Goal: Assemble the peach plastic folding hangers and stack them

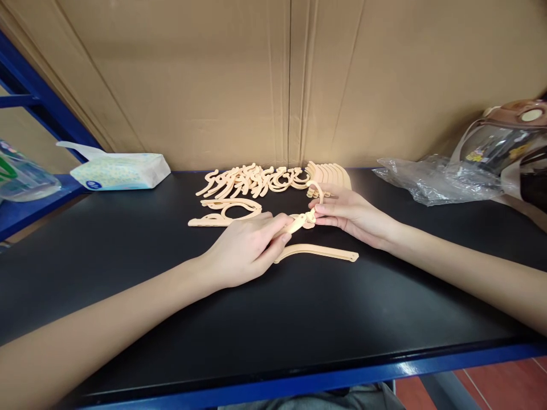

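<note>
One beige arm piece (297, 224), in the head view, slants up rightward from our left hand (248, 245), which pinches it — its far end meets the hook (320, 194) we hold in our right hand (348, 213), above the tabletop (342, 307).

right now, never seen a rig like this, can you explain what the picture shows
There is no machine: these are a person's bare hands, seen from one camera worn on the head, looking forward and down. The left hand holds a beige piece and the right hand a hook-shaped piece; their ends appear to meet. On the black tabletop, a curved strip lies near the hands, with many small beige parts toward the back. A tissue pack sits to the left and a crumpled clear bag to the right.
</note>
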A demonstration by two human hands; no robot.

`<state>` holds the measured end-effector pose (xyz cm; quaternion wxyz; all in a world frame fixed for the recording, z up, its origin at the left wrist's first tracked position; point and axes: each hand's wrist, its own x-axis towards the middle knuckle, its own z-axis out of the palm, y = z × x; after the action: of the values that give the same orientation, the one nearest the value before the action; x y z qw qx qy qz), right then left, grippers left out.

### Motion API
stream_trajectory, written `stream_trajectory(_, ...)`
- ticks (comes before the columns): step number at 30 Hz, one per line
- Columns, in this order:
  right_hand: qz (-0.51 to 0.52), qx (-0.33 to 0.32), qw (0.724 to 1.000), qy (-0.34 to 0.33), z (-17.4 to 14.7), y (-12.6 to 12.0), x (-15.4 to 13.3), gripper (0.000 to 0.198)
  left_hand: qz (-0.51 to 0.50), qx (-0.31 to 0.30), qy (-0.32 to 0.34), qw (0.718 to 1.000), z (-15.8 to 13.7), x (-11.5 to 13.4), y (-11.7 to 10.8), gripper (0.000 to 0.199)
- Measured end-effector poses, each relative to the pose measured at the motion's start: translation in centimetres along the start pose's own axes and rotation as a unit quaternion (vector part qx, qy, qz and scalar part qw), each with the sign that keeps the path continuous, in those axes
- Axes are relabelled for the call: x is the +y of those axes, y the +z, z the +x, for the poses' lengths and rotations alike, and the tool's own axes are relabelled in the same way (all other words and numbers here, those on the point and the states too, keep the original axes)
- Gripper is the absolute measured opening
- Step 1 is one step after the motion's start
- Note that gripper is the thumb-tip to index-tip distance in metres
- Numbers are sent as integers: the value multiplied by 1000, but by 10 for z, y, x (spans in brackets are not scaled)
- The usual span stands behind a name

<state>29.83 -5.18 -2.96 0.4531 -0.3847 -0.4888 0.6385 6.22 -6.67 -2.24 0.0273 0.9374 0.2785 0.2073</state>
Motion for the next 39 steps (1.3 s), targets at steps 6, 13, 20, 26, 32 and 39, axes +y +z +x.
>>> stream_trajectory(6,-13,-32,999,11,1,-3,-1,43,13,-1,14,1000,-1,-2,1,26)
stream_trajectory(13,-35,-52,998,13,1,-2,-3,48,22,8,30,999,-1,-5,5,24)
stream_trajectory(20,-82,-40,996,-13,-1,-3,-1,51,40,9,41,998,1,-6,6,25)
stream_trajectory(26,-119,-23,992,-19,-2,-4,0,58,64,6,44,997,1,-6,7,25)
stream_trajectory(32,-158,-4,987,-26,-2,-3,0,58,112,4,54,992,1,-5,6,29)
stream_trajectory(39,-190,3,980,-64,-2,-3,0,51,163,10,78,983,3,-3,7,27)
